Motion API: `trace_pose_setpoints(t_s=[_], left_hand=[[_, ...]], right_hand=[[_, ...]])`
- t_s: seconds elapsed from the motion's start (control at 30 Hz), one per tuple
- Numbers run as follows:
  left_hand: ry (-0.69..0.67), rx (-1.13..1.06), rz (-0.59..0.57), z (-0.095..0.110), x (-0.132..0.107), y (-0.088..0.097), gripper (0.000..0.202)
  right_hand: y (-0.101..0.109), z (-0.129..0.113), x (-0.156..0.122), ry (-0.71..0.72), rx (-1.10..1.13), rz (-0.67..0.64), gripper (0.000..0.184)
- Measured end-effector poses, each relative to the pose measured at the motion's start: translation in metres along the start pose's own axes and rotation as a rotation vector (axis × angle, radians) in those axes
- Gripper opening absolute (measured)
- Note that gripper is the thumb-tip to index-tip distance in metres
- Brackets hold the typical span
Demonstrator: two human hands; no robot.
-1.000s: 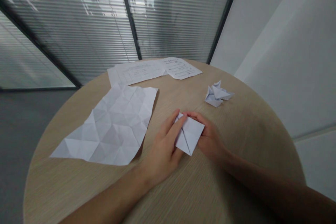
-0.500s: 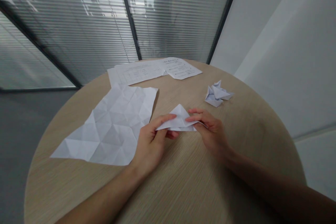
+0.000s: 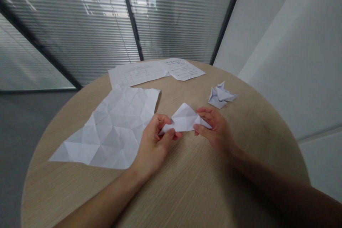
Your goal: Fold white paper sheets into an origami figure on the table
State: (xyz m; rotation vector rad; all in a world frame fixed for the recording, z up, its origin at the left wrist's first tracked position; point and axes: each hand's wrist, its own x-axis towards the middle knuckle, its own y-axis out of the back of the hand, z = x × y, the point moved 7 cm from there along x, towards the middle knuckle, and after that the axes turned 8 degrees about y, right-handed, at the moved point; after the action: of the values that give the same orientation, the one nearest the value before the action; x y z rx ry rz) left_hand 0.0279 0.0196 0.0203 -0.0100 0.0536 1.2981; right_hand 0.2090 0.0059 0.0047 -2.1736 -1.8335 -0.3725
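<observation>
While I am watching through the head camera, the left hand (image 3: 153, 139) is closing its fingers and pinching the left corner of a folded white paper triangle (image 3: 184, 119), and the right hand (image 3: 216, 130) is holding the right corner between thumb and fingers. The triangle is sitting between both hands, over a round wooden table (image 3: 187, 188). A creased paper sheet (image 3: 112, 131) is lying just beside the left hand, a folded paper figure (image 3: 220, 94) is lying near the right hand, and printed sheets (image 3: 157, 71) are lying farther ahead.

folded paper (image 3: 184, 119): white | sheet (image 3: 112, 131): white, triangle creases | tabletop (image 3: 203, 185): pale woodgrain
</observation>
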Motion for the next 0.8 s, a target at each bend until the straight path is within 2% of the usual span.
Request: trace_pose_setpoints(t_s=[0.17, 0.4, 0.53, 0.67, 0.8], left_hand=[[-0.092, 0.080, -0.056, 0.004, 0.000, -0.003, 0.030], [-0.119, 0.158, -0.063, 0.002, 0.003, 0.001, 0.014], [-0.260, 0.243, -0.058, 0.011, 0.001, 0.001, 0.024], [-0.278, 0.199, -0.061, 0.015, -0.002, 0.002, 0.033], [-0.207, 0.151, -0.057, 0.015, -0.002, 0.004, 0.031]], right_hand=[[0.001, -0.002, 0.000, 0.032, 0.000, -0.002, 0.031], [0.003, -0.001, -0.003, 0.064, 0.013, -0.050, 0.023], [0.005, 0.003, -0.003, 0.092, 0.098, -0.098, 0.014], [0.005, 0.008, -0.006, 0.023, -0.001, -0.122, 0.017], [0.001, 0.009, -0.007, -0.042, -0.091, -0.159, 0.037]])
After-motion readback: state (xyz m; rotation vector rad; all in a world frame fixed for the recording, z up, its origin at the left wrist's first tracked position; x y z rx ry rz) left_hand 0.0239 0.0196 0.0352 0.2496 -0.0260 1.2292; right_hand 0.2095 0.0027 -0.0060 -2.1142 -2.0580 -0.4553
